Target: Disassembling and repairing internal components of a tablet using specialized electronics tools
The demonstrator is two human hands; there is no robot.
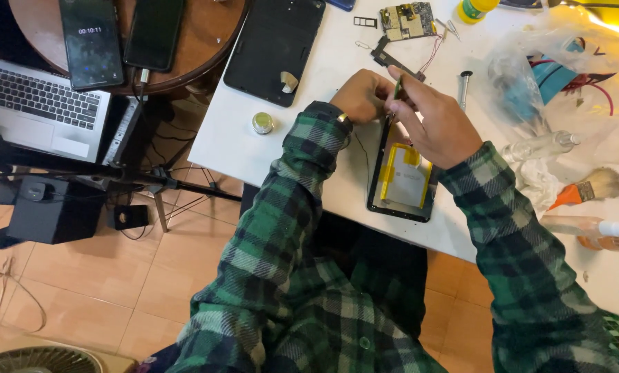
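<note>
Your two hands meet over the top end of the opened tablet (402, 181), which lies flat on the white bench (254, 145) right in front of you, back cover off. Left hand (362, 95) is curled into a loose fist at the tablet's upper edge — whether it pinches anything I cannot tell, the fingers are tucked under. Right hand (439, 121) is closed on a thin green-handled tool (396, 88), held like a pen, tip pointing down into the frame; the tip itself is hidden.

Handling, as a judgement: the tablet is a thin stiff slab, light, and fragile — glass face down, black rim, a white battery pack with yellow tape (407, 176) exposed inside. Take hold of it by the long black edges, not by the battery or the thin wire trailing off its left side. The battery looks soft-skinned, so keep the tool point off it.

Around it:
- black back cover (273, 48), matte plastic, rounded corners, with a scrap of tape on it
- bare circuit board (407, 21), green-gold, thin wires trailing from it
- small round metal tin (262, 123), shiny lid
- slim metal screwdriver (463, 88) just right of your hand
- orange-handled brush (589, 188), soft pale bristles
- clear plastic bottle (541, 146) on its side, crinkly clear bags behind it

Left of the bench: two phones (91, 40) on a round wooden table and a silver laptop (43, 107).
</note>
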